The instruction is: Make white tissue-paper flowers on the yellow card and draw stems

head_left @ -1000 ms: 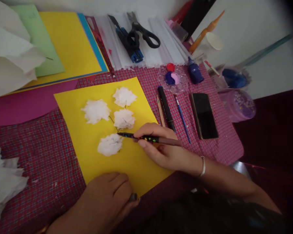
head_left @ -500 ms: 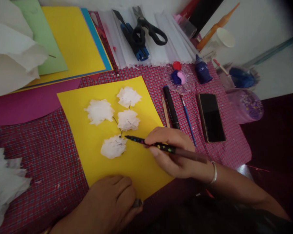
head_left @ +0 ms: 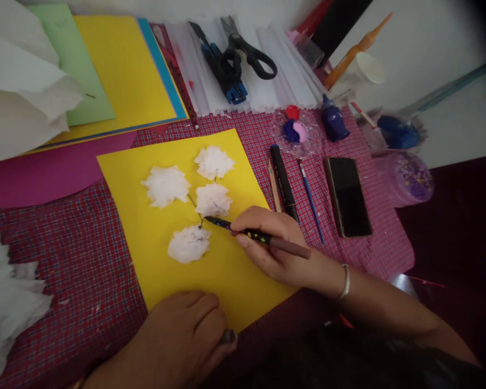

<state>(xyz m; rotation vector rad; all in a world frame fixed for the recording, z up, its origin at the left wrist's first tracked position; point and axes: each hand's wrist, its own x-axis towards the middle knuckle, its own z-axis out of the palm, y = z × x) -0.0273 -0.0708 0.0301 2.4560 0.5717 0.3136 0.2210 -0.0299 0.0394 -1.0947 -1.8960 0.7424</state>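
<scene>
My right hand (head_left: 271, 243) grips a felt-tip pen (head_left: 281, 244), black with coloured specks and a brown rear end. Its tip meets a thin dark line between the white crumpled-paper flowers on a yellow sheet (head_left: 243, 292). The middle flower (head_left: 213, 200) is just above the tip and the lower flower (head_left: 189, 244) just below it. Higher up are a left flower (head_left: 166, 186) and a top flower (head_left: 214, 161). My left hand (head_left: 182, 335) rests on the sheet's near edge, fingers curled around a small dark pen cap (head_left: 228, 336), mostly hidden.
Right of the sheet lie a pencil (head_left: 274, 186), a black marker (head_left: 284, 181), a paintbrush (head_left: 311, 202) and a phone (head_left: 348, 197). Behind are a paint palette (head_left: 277, 132), a paint bottle (head_left: 335, 120), scissors (head_left: 247, 48) and a cutter (head_left: 221, 67). White paper (head_left: 12, 308) lies left.
My right hand has shifted slightly left and up with the pen, its tip moving up along the dark line. My left hand has stayed in place.
</scene>
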